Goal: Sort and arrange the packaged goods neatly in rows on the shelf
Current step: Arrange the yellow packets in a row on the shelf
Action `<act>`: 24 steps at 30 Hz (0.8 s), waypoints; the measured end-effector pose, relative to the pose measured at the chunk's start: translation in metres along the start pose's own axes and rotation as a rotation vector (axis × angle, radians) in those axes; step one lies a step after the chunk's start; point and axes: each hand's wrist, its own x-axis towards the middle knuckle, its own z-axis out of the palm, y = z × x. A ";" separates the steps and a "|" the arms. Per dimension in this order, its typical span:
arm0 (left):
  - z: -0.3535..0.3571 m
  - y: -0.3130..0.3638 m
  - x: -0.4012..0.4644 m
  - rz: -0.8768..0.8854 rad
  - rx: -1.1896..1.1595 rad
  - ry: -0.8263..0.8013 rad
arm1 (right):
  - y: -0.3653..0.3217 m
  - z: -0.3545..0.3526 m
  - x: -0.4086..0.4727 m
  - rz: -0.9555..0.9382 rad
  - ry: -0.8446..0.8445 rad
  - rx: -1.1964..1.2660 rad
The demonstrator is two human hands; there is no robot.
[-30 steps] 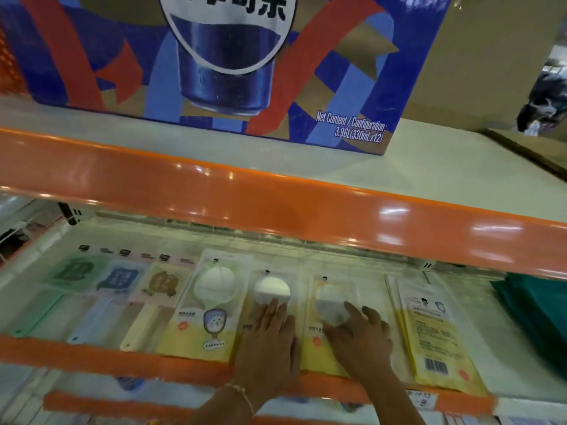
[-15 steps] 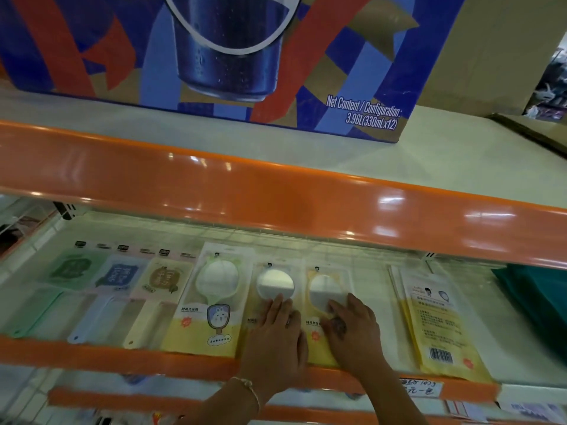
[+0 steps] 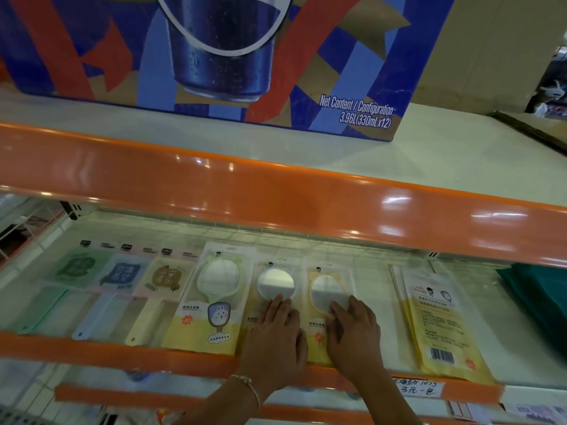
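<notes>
Flat packaged hand mirrors lie in a row on the white shelf [image 3: 368, 271]. My left hand [image 3: 276, 338] rests flat, fingers straight, on the middle mirror pack [image 3: 276, 282]. My right hand [image 3: 356, 332] lies flat on the yellow mirror pack [image 3: 328, 291] just right of it. A larger mirror pack [image 3: 211, 305] with a rabbit picture lies to the left. Green [image 3: 73, 268], blue [image 3: 122, 273] and tan [image 3: 165, 277] comb packs fill the left end. A stack of yellow-backed packs [image 3: 438, 320] lies apart on the right.
An orange rail [image 3: 122, 351] edges the shelf front, and the orange lip [image 3: 276, 191] of the upper shelf overhangs it. A big blue drinks carton [image 3: 214, 56] stands on top. Dark green goods [image 3: 540, 296] sit at far right. A handwritten price tag [image 3: 420, 391] hangs below.
Both hands slid slightly toward me along the two mirror packs, uncovering more of the round mirrors. The two packs now lie straighter, side by side.
</notes>
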 end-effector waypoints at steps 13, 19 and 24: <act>-0.003 0.000 0.000 -0.037 -0.095 0.006 | -0.001 -0.009 0.000 -0.076 -0.091 -0.001; -0.004 -0.004 -0.002 -0.018 -0.186 0.009 | -0.003 -0.013 -0.004 -0.091 -0.224 -0.060; -0.007 -0.001 0.000 -0.063 -0.139 -0.075 | -0.006 -0.017 -0.006 -0.079 -0.237 -0.076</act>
